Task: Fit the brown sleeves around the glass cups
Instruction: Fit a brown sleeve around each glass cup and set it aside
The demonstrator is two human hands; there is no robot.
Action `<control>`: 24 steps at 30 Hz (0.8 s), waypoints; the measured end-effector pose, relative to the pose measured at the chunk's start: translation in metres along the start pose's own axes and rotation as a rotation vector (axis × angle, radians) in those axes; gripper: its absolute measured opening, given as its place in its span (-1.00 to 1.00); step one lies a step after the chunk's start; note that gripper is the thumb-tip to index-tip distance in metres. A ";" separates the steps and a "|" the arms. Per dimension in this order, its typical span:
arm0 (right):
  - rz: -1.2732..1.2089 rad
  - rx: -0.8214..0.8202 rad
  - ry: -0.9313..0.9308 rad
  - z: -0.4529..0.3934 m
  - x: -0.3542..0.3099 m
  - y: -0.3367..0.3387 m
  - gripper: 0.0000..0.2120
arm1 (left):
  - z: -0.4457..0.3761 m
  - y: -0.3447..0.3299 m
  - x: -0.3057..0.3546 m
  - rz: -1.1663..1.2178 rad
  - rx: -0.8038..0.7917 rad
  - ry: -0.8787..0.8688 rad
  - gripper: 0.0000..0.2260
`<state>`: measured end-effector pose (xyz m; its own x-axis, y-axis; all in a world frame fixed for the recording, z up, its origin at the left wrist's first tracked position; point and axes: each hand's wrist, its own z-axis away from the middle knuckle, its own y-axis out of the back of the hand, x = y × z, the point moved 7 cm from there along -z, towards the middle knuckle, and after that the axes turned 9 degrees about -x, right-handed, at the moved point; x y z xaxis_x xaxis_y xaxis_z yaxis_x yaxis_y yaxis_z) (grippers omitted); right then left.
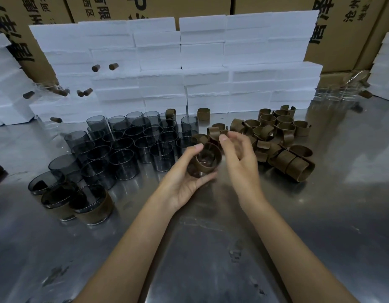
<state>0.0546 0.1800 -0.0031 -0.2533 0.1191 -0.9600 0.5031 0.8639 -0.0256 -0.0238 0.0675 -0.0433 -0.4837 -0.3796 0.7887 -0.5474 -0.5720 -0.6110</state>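
My left hand [184, 182] grips a glass cup [205, 159] with a brown sleeve around it, held above the table's middle. My right hand [239, 154] hovers just right of the cup, its fingers loosely curled and its thumb near the cup's rim; whether it touches the cup is unclear. Several bare smoky glass cups [132, 145] stand in rows to the left. A loose pile of brown sleeves [276, 141] lies to the right. Sleeved cups [90, 204] stand at the near left.
The steel table [211, 237] stretches toward me. White foam blocks [189, 68] are stacked along the back, with cardboard boxes [342, 29] behind them. More clear glasses [340, 90] sit at the back right.
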 end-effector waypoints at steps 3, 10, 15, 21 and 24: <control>-0.071 -0.150 -0.248 -0.002 0.020 -0.009 -0.66 | 0.000 -0.011 -0.008 -0.109 -0.063 0.008 -0.45; 0.076 -0.183 -0.273 -0.002 0.026 -0.007 -0.53 | 0.003 -0.017 -0.009 -0.260 -0.077 0.000 -0.27; 0.117 -0.156 -0.232 -0.005 0.025 -0.003 -0.35 | 0.005 -0.021 -0.008 -0.299 -0.113 -0.011 -0.48; 0.034 -0.069 -0.275 -0.007 0.027 0.005 -0.49 | 0.004 -0.020 -0.013 -0.274 -0.130 -0.007 -0.59; -0.047 0.012 -0.320 -0.009 0.032 0.012 -0.44 | 0.004 -0.024 -0.016 -0.249 -0.150 -0.005 -0.58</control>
<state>0.0446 0.1985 -0.0320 -0.0047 -0.0829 -0.9966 0.5072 0.8587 -0.0738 -0.0004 0.0839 -0.0408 -0.3183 -0.2449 0.9158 -0.7438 -0.5345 -0.4015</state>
